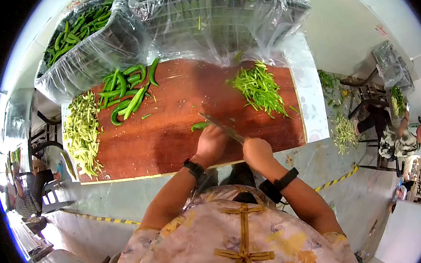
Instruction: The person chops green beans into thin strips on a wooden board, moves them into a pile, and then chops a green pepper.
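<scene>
My right hand (pixel 258 153) is wrapped round the handle of a knife (pixel 230 131), its blade reaching up and left over the red-brown board (pixel 171 138). Beside the blade, my left hand (pixel 212 142) presses a green chili pepper (pixel 200 126) against the board; the fingers hide part of it. Whole green chili peppers (pixel 120 88) lie in a loose group at the board's upper left. Thin green pepper shreds (pixel 262 88) are heaped at the upper right. A pale pile of cut seedy cores (pixel 81 132) spreads along the left edge.
A plastic-lined crate (pixel 114 37) full of green peppers stands at the back left. Another plastic-lined crate (pixel 218 22) stands behind the board. Pale scraps (pixel 345 134) lie on the floor to the right. Two other people sit farther off, one on each side.
</scene>
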Action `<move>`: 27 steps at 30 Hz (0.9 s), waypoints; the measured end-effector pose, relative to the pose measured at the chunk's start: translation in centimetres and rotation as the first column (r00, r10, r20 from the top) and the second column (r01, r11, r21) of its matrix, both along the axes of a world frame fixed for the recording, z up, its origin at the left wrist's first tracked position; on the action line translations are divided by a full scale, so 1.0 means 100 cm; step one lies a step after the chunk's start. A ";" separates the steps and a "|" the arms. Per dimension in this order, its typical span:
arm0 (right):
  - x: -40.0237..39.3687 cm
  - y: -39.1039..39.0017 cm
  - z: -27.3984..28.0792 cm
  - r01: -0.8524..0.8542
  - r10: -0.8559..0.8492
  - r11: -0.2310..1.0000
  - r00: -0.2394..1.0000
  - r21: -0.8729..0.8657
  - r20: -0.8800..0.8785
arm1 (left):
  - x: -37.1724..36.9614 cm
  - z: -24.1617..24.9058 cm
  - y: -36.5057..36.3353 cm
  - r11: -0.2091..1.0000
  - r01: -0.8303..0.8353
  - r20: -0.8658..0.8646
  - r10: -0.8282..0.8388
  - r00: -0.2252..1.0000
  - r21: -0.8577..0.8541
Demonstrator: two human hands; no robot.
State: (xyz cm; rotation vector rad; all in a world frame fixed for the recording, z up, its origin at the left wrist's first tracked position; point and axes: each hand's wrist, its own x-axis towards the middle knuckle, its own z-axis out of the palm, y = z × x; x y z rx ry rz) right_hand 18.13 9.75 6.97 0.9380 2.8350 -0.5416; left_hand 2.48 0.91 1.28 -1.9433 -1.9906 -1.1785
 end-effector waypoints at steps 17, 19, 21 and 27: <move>0.021 0.006 0.020 -0.035 0.037 0.999 0.998 -0.027 0.051 | -0.001 0.001 -0.005 0.974 -0.159 -0.129 0.139 0.982 -0.162; 0.024 0.004 0.022 -0.021 0.023 0.999 0.997 -0.035 0.070 | -0.001 0.009 -0.007 0.992 -0.065 -0.050 0.060 0.997 -0.106; 0.025 0.002 0.023 -0.005 0.009 0.999 0.996 -0.046 0.090 | 0.000 0.015 -0.008 0.995 -0.075 -0.030 0.073 0.997 -0.065; 0.009 0.004 0.010 -0.044 0.047 0.999 0.993 -0.032 0.107 | 0.001 0.011 -0.005 0.984 -0.141 -0.042 0.137 0.990 -0.109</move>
